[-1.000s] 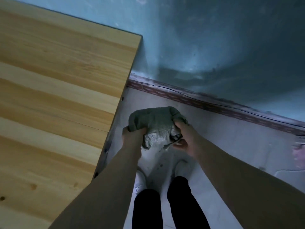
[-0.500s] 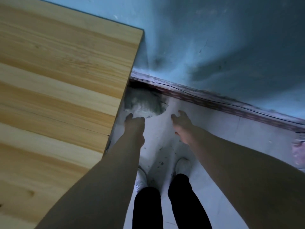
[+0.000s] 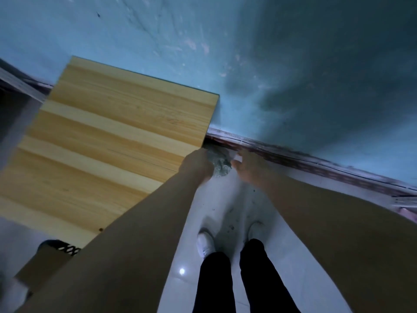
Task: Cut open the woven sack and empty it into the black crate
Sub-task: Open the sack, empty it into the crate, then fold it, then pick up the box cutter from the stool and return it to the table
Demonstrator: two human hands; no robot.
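The sack (image 3: 220, 163) is a small grey lump on the white floor (image 3: 225, 199). It lies in the corner where the table (image 3: 108, 145) meets the blue wall (image 3: 270, 64). Only a little of it shows, in the gap between the two hands.

The left hand (image 3: 197, 164) is stretched out toward the sack. We see only its back. Its fingers point away from us and down, so they are hidden. The hand looks as if it touches the left side of the sack, but I cannot tell if it grips it. I cannot tell how far open it is.

The right hand (image 3: 247, 169) is just to the right of the sack. Its fingers (image 3: 239, 154) are spread and a bit bent, so it is open. It holds nothing. One finger is near the top edge of the sack. I cannot tell if it touches.

Both arms are bare and reach far out from the person.

Below the hands stand two white shoes (image 3: 205, 243) on the floor, with black trouser legs (image 3: 214, 283) above them. Some dark specks lie on the floor between the shoes and the sack.

The table is wood, with light and dark stripes. Its top has nothing on it.

At the bottom left a bit of the black crate (image 3: 59, 246) peeks out. A brown box (image 3: 42, 268) sits in front of it.

A dark red strip (image 3: 316, 163) runs along the bottom of the wall.
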